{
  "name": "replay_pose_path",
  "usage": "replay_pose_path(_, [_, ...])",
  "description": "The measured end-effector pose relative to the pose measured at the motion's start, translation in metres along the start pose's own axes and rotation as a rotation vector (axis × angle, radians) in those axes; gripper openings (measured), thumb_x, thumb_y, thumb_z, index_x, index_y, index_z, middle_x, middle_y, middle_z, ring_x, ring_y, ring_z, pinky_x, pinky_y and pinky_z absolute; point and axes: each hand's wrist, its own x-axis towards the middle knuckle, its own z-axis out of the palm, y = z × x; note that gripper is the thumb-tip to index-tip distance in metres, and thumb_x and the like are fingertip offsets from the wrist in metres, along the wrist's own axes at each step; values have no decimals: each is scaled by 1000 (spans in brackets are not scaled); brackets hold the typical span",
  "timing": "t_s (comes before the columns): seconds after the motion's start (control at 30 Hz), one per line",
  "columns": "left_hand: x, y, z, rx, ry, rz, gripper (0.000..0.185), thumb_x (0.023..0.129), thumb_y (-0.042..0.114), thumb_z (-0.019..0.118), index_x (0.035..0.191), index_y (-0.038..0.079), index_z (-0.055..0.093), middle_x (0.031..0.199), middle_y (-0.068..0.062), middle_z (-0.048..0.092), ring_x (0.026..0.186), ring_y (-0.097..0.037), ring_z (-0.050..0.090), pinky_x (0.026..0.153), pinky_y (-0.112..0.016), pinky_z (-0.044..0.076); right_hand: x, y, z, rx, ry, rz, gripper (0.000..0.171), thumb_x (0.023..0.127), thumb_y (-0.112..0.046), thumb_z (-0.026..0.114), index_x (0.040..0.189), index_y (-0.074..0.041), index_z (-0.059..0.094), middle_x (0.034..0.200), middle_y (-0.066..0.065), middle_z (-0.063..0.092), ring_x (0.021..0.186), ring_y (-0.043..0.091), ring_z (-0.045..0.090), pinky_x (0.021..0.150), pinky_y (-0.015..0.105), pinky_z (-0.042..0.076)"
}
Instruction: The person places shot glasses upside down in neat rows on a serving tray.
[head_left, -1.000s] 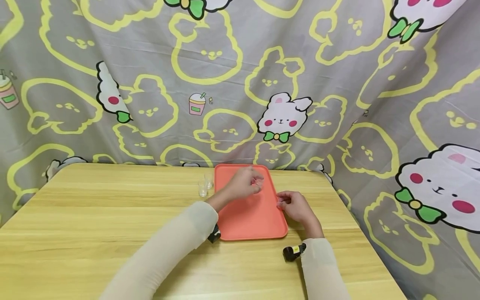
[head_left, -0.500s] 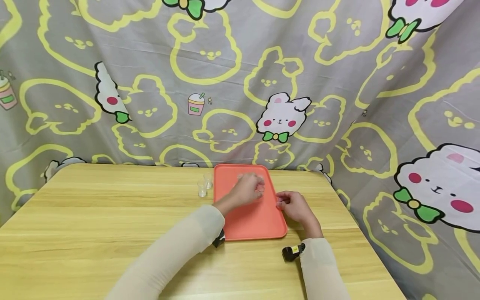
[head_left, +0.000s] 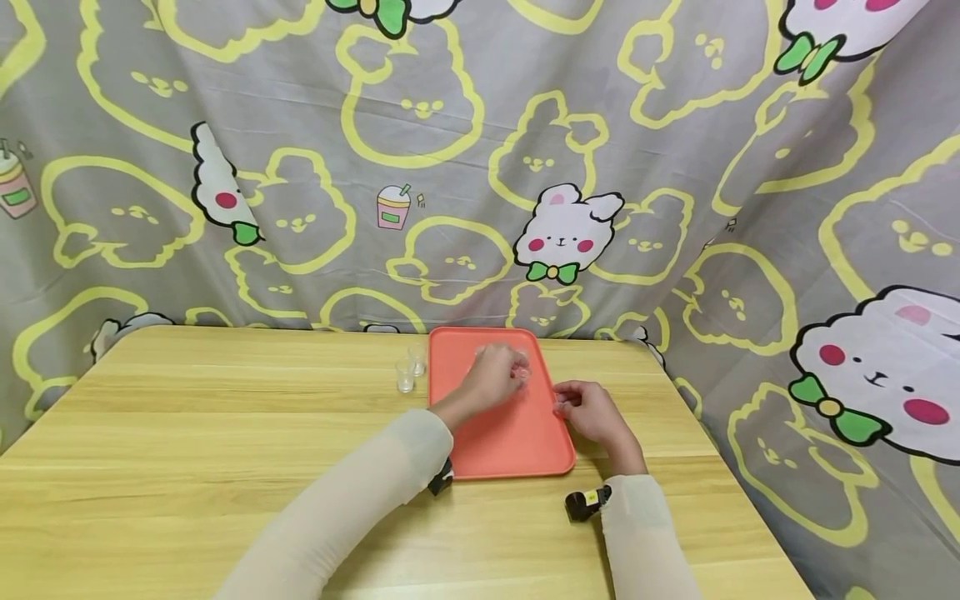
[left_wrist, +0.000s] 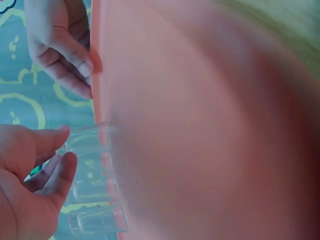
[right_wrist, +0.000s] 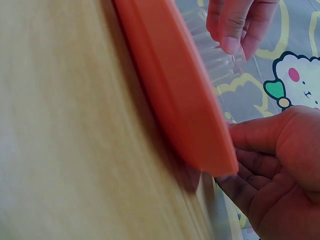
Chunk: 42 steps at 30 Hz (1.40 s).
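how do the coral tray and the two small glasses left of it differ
The tray is opaque coral; the two glasses are clear. The tray is broad and shallow; the glasses are small and narrow. The right hand touches the tray; the glasses stand untouched. All sit on the table.

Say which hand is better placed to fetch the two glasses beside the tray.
Left, likely: the left hand is nearer those glasses; the right hand grips the opposite edge of the tray.
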Motion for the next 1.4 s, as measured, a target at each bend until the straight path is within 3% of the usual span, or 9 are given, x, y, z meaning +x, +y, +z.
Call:
replay_pose_path(0.17, [0,0,2,26,-5,5,8,94,16,75,100,17,80,94,6,74,93,-12,67,82,-37,40,0,0,0,3,-1,0,28,96,3,65,124,7,67,99,11,71,90,21,66,76,32,58])
replay_pose_path(0.43, [0,-2,3,1,22,13,12,92,7,73,86,17,74,75,8,66,75,-8,60,78,-36,33,0,1,1,6,0,-3,28,96,4,65,123,8,67,99,11,71,90,21,66,77,32,58])
replay_pose_path(0.73, [0,-3,3,17,26,-21,22,93,7,72,113,10,78,84,4,72,86,-12,67,87,-39,42,1,1,1,4,1,8,27,97,3,64,124,7,67,99,11,71,90,21,66,77,32,58])
replay_pose_path(0.9, [-1,-3,2,-26,25,-49,24,95,11,72,118,9,76,93,1,74,92,-12,69,94,-38,47,1,2,1,-9,6,6,28,97,2,65,124,6,67,100,10,72,90,21,66,78,33,57])
replay_pose_path(1.17, [-6,-5,-9,-122,36,-67,26,93,4,71,119,6,75,97,-3,73,86,-13,65,75,-28,53,0,1,1,-4,3,11,29,97,3,65,125,6,66,103,12,71,90,20,65,77,32,58])
replay_pose_path(1.4, [-10,-14,-23,-151,50,-79,27,93,1,69,119,4,74,96,-4,71,86,-14,65,77,-30,54,0,0,2,-4,4,14,29,97,3,66,125,7,66,102,11,71,90,21,65,77,32,58])
